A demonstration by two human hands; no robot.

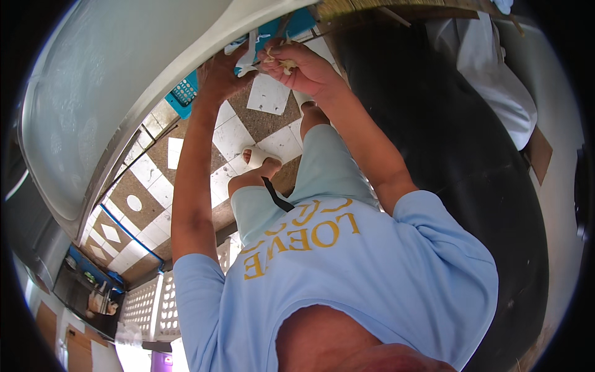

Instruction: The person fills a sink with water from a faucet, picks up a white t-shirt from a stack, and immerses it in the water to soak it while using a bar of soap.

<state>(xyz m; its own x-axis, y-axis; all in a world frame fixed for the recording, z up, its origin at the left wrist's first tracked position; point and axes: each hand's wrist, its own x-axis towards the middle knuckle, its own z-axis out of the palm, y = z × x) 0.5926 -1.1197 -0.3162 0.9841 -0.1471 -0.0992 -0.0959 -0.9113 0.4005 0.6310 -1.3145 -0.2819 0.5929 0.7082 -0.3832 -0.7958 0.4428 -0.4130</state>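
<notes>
Near the top of the head view, my right hand (310, 69) is closed around several thin, pale yellow scraps (286, 66) that stick out between its fingers. I cannot tell what they are. Just left of it, my left hand (218, 75) has its thumb and fingers apart in a curve, with nothing visible between them. A crumpled white plastic bag (249, 57) hangs between the two hands, close to the left fingertips. Whether the left fingers touch the bag is unclear. Behind the bag lies a blue surface (300, 23).
A large pale curved panel (124, 74) rises on the left. Beneath my arms spreads a white and brown tiled floor (230, 137), with a teal perforated basket (183, 93) by the panel's edge. On the right lies a long black padded surface (446, 142) with white cloth (496, 80) beside it.
</notes>
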